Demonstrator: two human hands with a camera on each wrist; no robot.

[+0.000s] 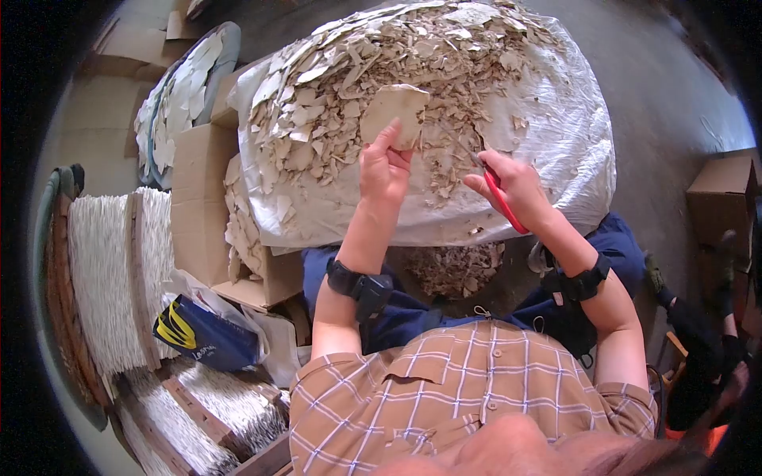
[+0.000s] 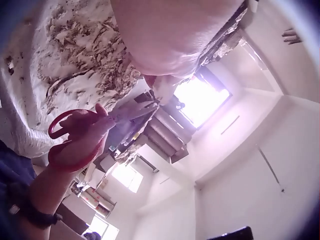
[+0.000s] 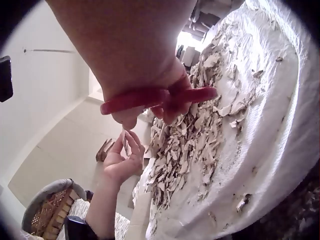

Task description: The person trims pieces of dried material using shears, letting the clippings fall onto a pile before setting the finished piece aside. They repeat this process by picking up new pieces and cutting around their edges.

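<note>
My left hand [image 1: 386,173] pinches a flat, thin, cream-coloured piece [image 1: 397,109] with an uneven outline, the thumb lying on its upper face. To the right, my right hand [image 1: 520,189] grips scissors by their red handles [image 1: 508,213], apart from the piece. Their blades point away from me, towards the heap, and hardly show in the head view. Both red loops [image 2: 61,156] appear around the right hand in the left wrist view. Beneath both hands spreads a heap of similar pale scraps [image 1: 317,119] on white plastic sheeting [image 1: 567,135].
An open cardboard box [image 1: 194,198] with larger pale pieces stands at the left. Behind it, a rimmed container [image 1: 214,79] holds more. Stacked white sheets [image 1: 99,278] and a blue bag [image 1: 208,333] sit nearer. Below the sheeting's front edge is a container of scraps [image 1: 456,270].
</note>
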